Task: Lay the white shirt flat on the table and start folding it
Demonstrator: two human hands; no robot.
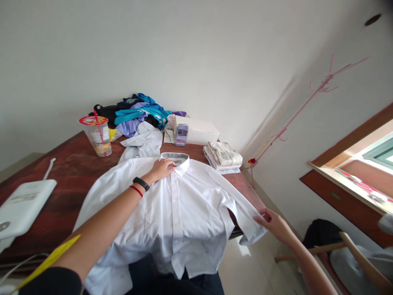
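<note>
Left fingers (167, 163) at collar (183, 167) of white shirt (187, 205), grip unclear; right fingers (262, 222) pinching sleeve (245, 213) end

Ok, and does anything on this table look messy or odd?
No spill or damage shows. The clothes heap by the wall looks tangled, unlike the neatly folded stack, and the white shirt hangs partly over the near edge of the table.

The shirt (196, 196) I see is plain white, its inner collar (170, 155) grey, the table (69, 172) a streaky reddish brown. Far left, the heap of clothes (141, 112) mixes turquoise, lilac and black; the cup lid (87, 120) is patterned red and orange. Right, the folded stack (219, 159) shows cream with a grey print, the coat stand (293, 115) pink
</note>
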